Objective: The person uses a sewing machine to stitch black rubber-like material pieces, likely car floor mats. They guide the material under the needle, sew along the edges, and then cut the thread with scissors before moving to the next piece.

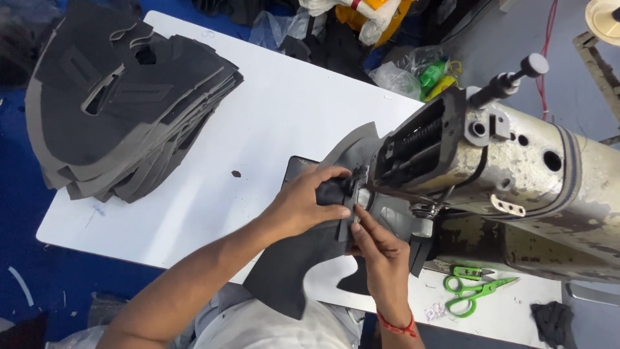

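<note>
Sewing workshop | big old sewing machine with worn, chipped paint | white tabletop | tall stack of cut dark grey pieces, all the same shape | green thread snips lying by the machine | bags and cloth scraps piled behind | blue floor

Left hand palm down, fingers spread flat, forearm reaching diagonally from lower left. Right hand just beside it, fingertips pinched forward, red thread around wrist.
</note>
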